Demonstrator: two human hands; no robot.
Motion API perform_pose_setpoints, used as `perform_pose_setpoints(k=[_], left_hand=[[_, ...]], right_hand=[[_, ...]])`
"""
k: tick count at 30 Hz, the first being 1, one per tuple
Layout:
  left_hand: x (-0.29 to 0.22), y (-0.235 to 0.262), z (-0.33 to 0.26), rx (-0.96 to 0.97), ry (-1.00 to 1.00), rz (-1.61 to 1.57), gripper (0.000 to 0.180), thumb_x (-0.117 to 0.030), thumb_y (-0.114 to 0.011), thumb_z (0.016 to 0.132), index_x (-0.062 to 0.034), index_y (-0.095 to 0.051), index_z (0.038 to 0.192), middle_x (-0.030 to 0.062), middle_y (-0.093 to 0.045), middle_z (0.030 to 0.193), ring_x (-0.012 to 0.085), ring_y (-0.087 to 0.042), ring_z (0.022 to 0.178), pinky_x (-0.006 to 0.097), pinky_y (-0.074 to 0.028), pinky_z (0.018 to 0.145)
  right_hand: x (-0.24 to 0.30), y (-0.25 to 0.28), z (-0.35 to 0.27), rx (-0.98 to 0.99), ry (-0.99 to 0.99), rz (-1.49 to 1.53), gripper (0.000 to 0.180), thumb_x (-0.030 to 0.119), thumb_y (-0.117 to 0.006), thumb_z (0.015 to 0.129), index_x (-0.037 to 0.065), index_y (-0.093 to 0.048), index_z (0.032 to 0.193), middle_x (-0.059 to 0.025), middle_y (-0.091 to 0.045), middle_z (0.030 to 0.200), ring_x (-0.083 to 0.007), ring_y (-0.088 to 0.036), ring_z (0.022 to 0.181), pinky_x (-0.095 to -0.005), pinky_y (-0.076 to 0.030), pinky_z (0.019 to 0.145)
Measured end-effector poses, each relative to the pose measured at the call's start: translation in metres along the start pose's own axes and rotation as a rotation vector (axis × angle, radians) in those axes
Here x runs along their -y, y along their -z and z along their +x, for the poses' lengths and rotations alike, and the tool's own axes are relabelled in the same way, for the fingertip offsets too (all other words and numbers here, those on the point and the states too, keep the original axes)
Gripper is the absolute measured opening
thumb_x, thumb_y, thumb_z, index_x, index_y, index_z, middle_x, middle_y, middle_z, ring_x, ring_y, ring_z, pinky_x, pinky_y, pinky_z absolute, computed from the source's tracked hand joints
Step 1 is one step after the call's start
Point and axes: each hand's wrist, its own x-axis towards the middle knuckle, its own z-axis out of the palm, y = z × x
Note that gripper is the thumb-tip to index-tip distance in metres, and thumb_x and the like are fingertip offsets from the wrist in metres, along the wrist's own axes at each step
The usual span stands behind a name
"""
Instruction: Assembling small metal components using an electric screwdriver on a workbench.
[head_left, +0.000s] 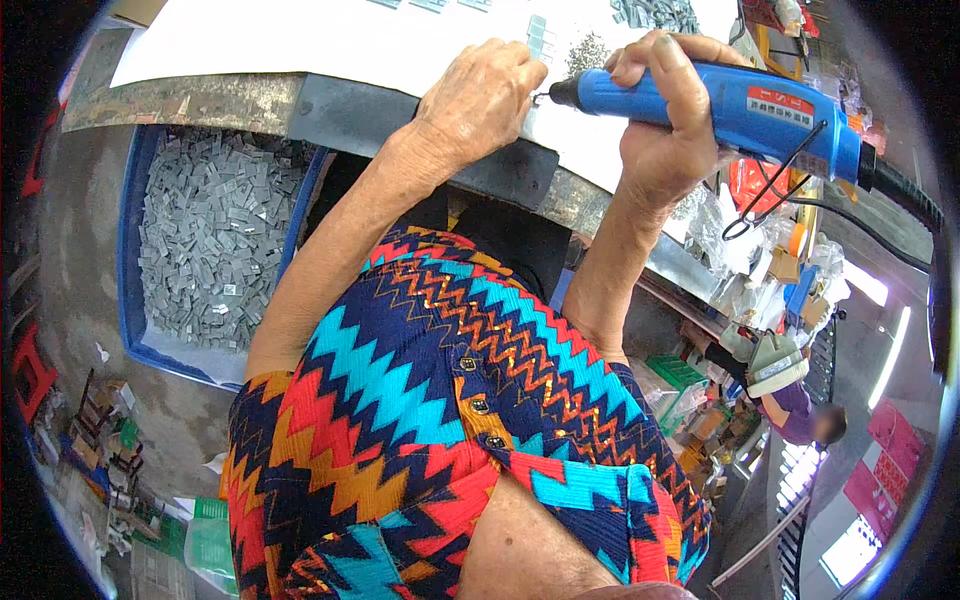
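My right hand (672, 110) is wrapped round a blue electric screwdriver (740, 105), held nearly level with its black nose pointing left. My left hand (482, 98) lies at the near edge of the white work surface, fingers curled and pressed together right by the screwdriver's tip. What those fingers hold is hidden. Just beyond them lies a small flat grey metal piece (538, 38). A heap of tiny screws (587, 52) spreads on the white surface beyond the screwdriver's nose.
Several grey pieces (428, 5) lie at the far edge, with a pile of dark grey parts (655, 14) farther right. A blue-rimmed bin (128, 260) full of grey pieces stands below at left. The screwdriver's black cable (905, 195) runs off right. Another person (795, 405) is at right.
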Motion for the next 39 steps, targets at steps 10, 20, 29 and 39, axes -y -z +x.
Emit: perform_pose_setpoints(k=[10, 20, 29, 39], left_hand=[[0.000, 0.001, 0.004, 0.024, -0.005, -0.067, 0.011, -0.005, -0.056, 0.069, -0.0011, -0.051, 0.077, 0.0133, -0.050, 0.074, 0.0312, -0.051, 0.075, 0.040, -0.043, 0.068], [0.004, 0.001, 0.003, 0.016, 0.021, -0.066, 0.009, -0.004, -0.057, 0.068, -0.0012, -0.051, 0.074, 0.0136, -0.051, 0.071, 0.0315, -0.052, 0.071, 0.039, -0.043, 0.066], [-0.003, 0.001, 0.006, 0.023, 0.058, -0.073, 0.011, -0.003, -0.059, 0.066, -0.0020, -0.050, 0.073, 0.0127, -0.050, 0.069, 0.0313, -0.051, 0.069, 0.039, -0.043, 0.064], [-0.002, 0.004, 0.006, 0.064, 0.050, -0.084, 0.012, -0.003, -0.060, 0.066, -0.0016, -0.051, 0.074, 0.0126, -0.051, 0.070, 0.0319, -0.053, 0.069, 0.040, -0.043, 0.064]], right_hand=[[-0.004, -0.006, -0.005, -0.060, 0.049, -0.014, 0.015, -0.001, -0.056, 0.068, -0.004, -0.050, 0.082, -0.0143, -0.054, 0.059, -0.0200, -0.053, 0.051, -0.0356, -0.048, 0.055], [-0.005, -0.003, 0.003, 0.121, 0.038, -0.005, 0.012, 0.000, -0.054, 0.069, -0.005, -0.050, 0.078, -0.0147, -0.054, 0.061, -0.0188, -0.052, 0.049, -0.0330, -0.047, 0.053], [-0.004, 0.002, 0.005, 0.128, 0.004, 0.010, 0.009, 0.000, -0.053, 0.068, -0.004, -0.050, 0.076, -0.0154, -0.054, 0.062, -0.0180, -0.050, 0.048, -0.0335, -0.046, 0.053], [-0.009, -0.002, 0.001, 0.126, 0.095, -0.017, 0.010, -0.002, -0.056, 0.066, -0.006, -0.050, 0.074, -0.0134, -0.054, 0.059, -0.0184, -0.054, 0.049, -0.0301, -0.049, 0.052]])
